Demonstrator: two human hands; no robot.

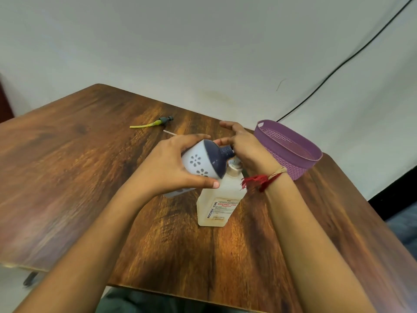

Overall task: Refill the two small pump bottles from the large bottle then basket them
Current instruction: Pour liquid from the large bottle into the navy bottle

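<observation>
A small pump bottle (203, 159), tilted, is gripped round its body by the left hand (167, 168), and its neck is pinched by the right hand (246, 150). The large bottle (220, 199) is stood on the counter (90, 154) just beneath both hands. A purple basket (288, 163) is seen just beyond the right hand.

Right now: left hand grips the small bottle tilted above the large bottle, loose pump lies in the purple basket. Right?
No. The head view shows the loose pump lying on the table, outside the purple basket. The rest holds.
</observation>
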